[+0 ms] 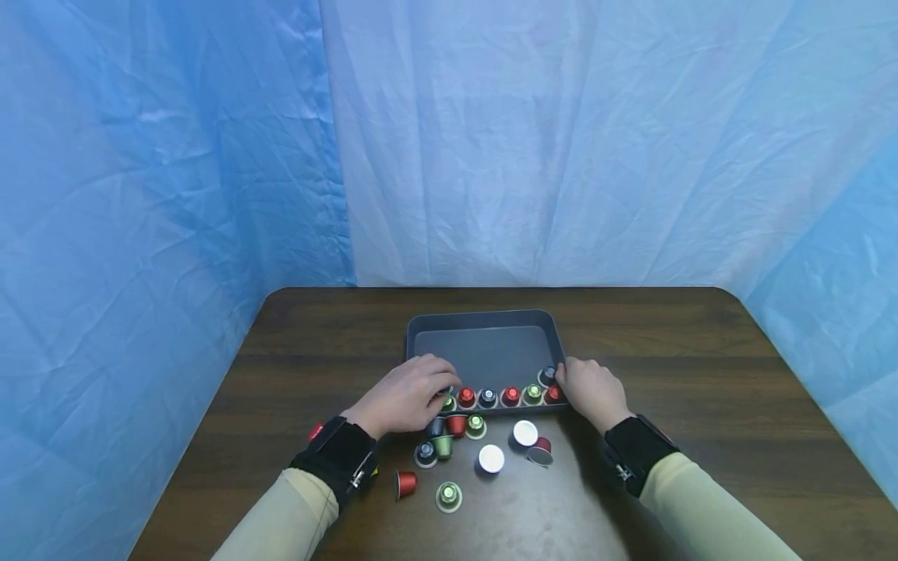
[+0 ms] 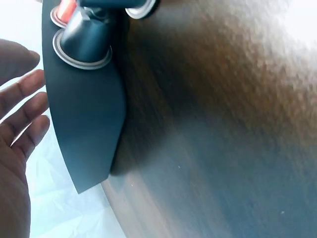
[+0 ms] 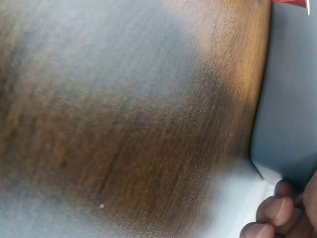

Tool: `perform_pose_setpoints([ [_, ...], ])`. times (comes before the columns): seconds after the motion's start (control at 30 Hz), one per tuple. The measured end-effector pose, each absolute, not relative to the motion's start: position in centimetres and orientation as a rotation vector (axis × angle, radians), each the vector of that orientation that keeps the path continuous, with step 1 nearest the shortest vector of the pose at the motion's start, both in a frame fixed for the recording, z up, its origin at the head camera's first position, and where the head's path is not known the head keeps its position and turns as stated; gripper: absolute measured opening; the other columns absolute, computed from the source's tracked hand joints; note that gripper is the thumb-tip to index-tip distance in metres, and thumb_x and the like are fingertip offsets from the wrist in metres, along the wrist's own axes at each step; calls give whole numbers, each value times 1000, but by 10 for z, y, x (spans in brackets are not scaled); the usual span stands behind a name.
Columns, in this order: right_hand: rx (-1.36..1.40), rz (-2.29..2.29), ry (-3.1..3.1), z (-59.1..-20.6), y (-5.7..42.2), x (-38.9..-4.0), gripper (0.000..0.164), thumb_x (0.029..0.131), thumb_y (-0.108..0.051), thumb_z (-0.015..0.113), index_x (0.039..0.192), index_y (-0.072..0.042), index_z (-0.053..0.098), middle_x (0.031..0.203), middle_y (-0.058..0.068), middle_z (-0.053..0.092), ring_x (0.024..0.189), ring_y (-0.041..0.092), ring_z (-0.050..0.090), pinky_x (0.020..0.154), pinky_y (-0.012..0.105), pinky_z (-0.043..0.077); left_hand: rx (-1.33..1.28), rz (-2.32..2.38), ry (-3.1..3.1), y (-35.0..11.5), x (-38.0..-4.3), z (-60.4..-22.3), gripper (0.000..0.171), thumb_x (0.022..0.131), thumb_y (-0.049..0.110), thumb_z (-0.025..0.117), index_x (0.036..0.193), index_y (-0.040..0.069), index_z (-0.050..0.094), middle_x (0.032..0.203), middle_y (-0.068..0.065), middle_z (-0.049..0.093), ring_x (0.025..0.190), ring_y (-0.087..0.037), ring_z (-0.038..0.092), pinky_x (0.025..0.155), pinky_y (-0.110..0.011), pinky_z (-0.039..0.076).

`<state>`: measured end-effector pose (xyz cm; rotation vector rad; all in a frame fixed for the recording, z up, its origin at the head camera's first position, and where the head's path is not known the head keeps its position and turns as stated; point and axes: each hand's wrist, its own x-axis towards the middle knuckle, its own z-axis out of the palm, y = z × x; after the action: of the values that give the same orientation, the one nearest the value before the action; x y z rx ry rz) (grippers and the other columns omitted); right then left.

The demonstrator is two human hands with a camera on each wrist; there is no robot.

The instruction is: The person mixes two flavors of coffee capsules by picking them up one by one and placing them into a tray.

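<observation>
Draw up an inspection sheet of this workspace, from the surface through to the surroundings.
Surface: dark wood-grain table, glare towards its near side.
Job's things: dark tray; row of capsules along its near inner edge, dark capsule behind the row's right end; loose capsules on the table in front, two with white faces up.
Clutter: red patch beside the left wristband, too small to identify.
Hands: left hand over the tray's near-left part, right hand at its right side; whether either holds anything is unclear.
Cables: nothing seen.
Surroundings: blue sheets behind and on both sides.
</observation>
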<state>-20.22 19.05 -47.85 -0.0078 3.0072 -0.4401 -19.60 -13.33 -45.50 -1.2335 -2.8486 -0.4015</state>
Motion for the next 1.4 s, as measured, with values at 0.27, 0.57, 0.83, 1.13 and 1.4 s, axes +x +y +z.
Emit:
perform_pose_setpoints([
  [0.27, -17, -438, 3010, -479, 192, -203, 31, 104, -25, 55, 90, 0, 68, 65, 5, 57, 58, 21, 55, 54, 34, 45, -1340, -351, -2776, -123, -188, -447, 33, 91, 21, 76, 124, 21, 73, 123, 6, 66, 118, -14, 55, 106, -36, 46],
  [0.57, -13, -432, 3010, -479, 192, -204, 31, 104, -25, 54, 90, 0, 67, 65, 5, 57, 58, 22, 55, 54, 35, 45, -1431, -275, -2762, -111, -182, -442, 33, 91, 27, 77, 124, 25, 72, 122, 7, 65, 113, -13, 54, 100, -33, 47],
  [0.83, -8, -434, 3004, -479, 191, -204, 31, 104, -25, 54, 91, 0, 68, 65, 6, 58, 59, 22, 56, 54, 35, 46, -1512, -175, -2691, -104, -179, -444, 31, 90, 26, 78, 122, 25, 75, 111, 7, 60, 100, -12, 49, 85, -29, 46],
  [1.13, -9, -435, 3005, -479, 191, -204, 31, 104, -25, 54, 90, -1, 67, 65, 5, 57, 59, 22, 56, 54, 35, 45, -1566, -135, -2669, -100, -177, -450, 33, 89, 27, 81, 121, 24, 75, 105, 7, 58, 93, -12, 46, 79, -25, 43],
  [1.4, -20, -407, 3026, -479, 191, -204, 31, 104, -24, 53, 86, -2, 66, 66, 7, 58, 59, 23, 56, 54, 39, 46, -1571, -61, -2643, -96, -177, -454, 29, 89, 27, 80, 118, 25, 77, 101, 8, 50, 91, -12, 40, 78, -26, 40],
])
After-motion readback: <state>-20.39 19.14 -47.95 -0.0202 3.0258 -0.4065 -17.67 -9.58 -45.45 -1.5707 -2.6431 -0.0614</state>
